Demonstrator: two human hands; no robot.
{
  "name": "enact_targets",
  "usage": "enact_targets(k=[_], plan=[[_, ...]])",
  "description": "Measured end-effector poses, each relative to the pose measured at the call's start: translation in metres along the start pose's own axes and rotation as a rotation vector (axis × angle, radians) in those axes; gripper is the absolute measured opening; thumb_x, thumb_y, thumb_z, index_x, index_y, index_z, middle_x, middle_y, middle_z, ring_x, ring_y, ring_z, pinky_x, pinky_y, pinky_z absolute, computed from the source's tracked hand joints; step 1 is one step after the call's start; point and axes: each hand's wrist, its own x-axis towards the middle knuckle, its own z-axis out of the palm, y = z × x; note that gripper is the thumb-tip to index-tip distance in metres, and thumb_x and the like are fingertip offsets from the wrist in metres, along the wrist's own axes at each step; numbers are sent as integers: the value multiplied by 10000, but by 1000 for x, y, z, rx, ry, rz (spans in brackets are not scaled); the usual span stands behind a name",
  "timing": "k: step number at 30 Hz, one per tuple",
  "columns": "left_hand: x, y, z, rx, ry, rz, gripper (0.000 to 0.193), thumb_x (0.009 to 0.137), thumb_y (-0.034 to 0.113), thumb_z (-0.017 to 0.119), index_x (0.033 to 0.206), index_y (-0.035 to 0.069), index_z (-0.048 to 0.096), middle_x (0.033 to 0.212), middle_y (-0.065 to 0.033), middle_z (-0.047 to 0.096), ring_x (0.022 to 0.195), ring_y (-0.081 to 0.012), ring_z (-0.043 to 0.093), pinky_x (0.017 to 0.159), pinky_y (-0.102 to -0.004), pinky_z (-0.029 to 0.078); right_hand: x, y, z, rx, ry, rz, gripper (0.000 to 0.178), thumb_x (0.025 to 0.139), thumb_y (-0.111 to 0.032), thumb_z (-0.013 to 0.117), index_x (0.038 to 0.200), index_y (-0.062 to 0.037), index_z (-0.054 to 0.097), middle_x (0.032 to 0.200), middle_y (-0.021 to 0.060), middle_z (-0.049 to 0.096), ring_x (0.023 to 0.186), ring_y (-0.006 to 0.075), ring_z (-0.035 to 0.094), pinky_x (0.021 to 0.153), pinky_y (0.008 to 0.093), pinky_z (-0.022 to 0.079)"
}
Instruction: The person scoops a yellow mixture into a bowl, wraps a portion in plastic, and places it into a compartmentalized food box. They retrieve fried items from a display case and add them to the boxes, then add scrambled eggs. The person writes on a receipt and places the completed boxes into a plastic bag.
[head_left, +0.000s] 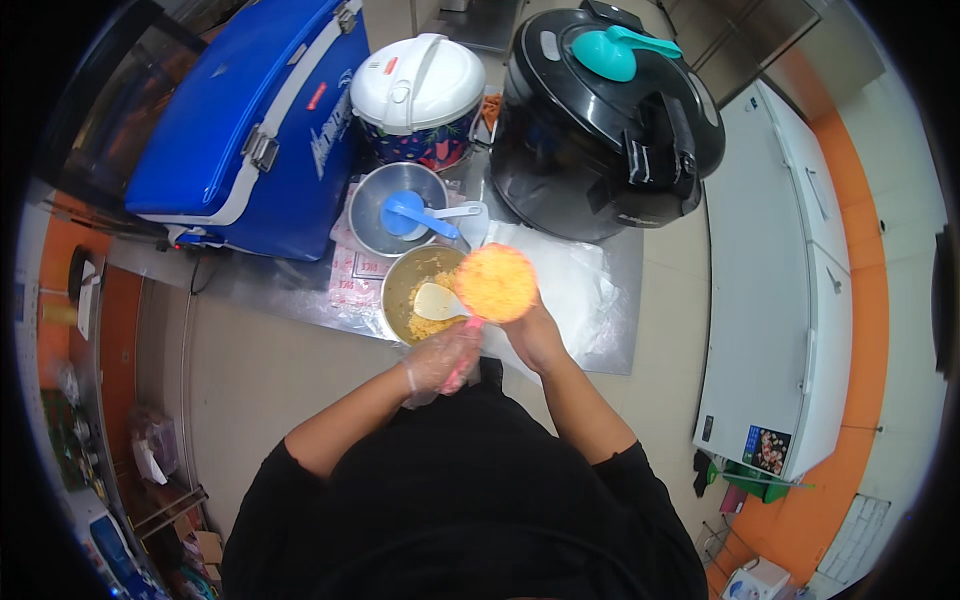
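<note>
My left hand (pixel 447 357), in a clear plastic glove, is closed round the pink handle (pixel 460 371) of a round scoop. The scoop is heaped with yellow rice (pixel 497 284), slightly blurred, and is held up over the right edge of a steel bowl (pixel 393 290). My right hand (pixel 533 335) is at the scoop's lower right side; its fingers are hidden behind the scoop, so their grip does not show. In the steel bowl lie more yellow rice (pixel 427 327) and a cream rice paddle (pixel 437 301), whose handle end is hidden.
Behind that bowl stands another metal bowl (pixel 372 235) with a blue ladle (pixel 407 210) and a white utensil. White plastic sheets (pixel 572 290) lie at right on the steel table (pixel 622 340). A blue cooler (pixel 240 120), a white-lidded rice cooker (pixel 420 85) and a large black cooker (pixel 560 150) line the back.
</note>
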Motion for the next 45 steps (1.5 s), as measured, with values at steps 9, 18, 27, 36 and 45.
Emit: enact_targets(k=[9,18,27,36,45], plan=[[38,1,24,316,-117,-228,556,1083,487,416,1431,54,442,1185,-134,638,1102,-226,640,1024,-377,508,-12,-54,-95,-525,340,-317,320,1051,-170,504,1336,-49,586,1270,82,647,1146,242,637,965,394,528],[-86,34,-77,98,19,-153,518,1081,468,433,1322,31,573,1041,-81,693,984,-191,680,919,-361,558,-9,-24,-126,-2135,-57,-418,373,916,-147,596,1273,-218,676,976,63,645,833,263,676,696,394,573],[-94,-28,-117,12,228,-200,469,1058,431,522,1275,17,562,1040,-97,676,924,-208,684,841,-361,567,24,-77,-38,-1838,37,-488,359,937,-198,654,1295,-197,669,933,71,657,792,286,687,669,404,560],[-11,-50,-138,66,583,-56,494,1012,375,610,1352,36,489,1236,-111,611,1065,-224,670,846,-349,605,69,59,74,-1966,-400,-403,410,922,-277,660,1310,-154,619,1182,99,663,1035,302,687,823,448,563],[-70,-63,-170,58,642,23,489,1014,279,597,1414,49,437,1277,-105,634,1087,-203,668,812,-331,619,7,-1,66,-1730,-96,-586,464,884,-133,698,1329,-62,587,1170,191,631,1076,382,614,907,460,481]])
